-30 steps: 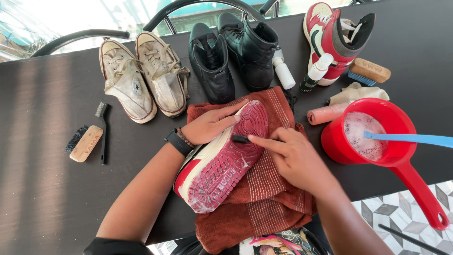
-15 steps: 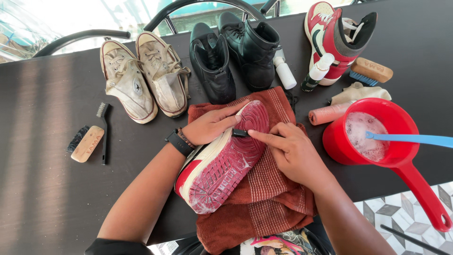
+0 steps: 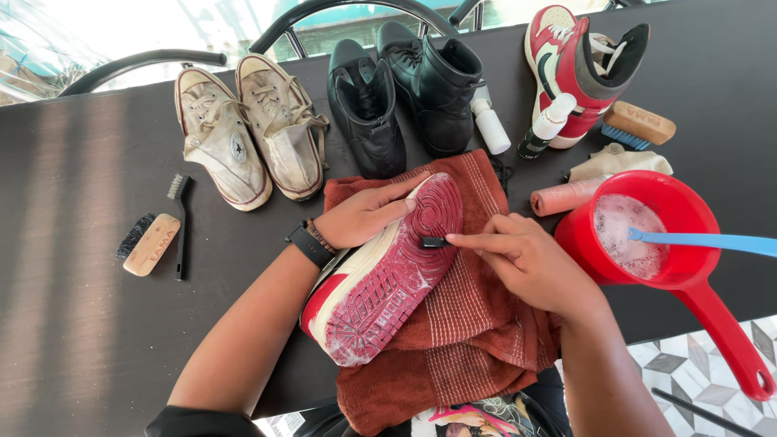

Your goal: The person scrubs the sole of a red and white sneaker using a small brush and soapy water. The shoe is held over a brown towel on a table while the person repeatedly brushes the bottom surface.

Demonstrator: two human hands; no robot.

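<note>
White sneakers [image 3: 249, 133], black boots [image 3: 405, 97], wooden brush [image 3: 150, 243], red ladle [image 3: 672, 251].

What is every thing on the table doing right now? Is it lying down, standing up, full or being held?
Red-soled sneaker: sole up on the towel, steadied by left hand.
Small black brush: pressed on the sole by right hand.
Rust towel: rumpled under the sneaker.
Red scoop: foamy, blue handle resting in it.
White sneakers: dirty, upright.
Black boots: upright, untouched.
</note>
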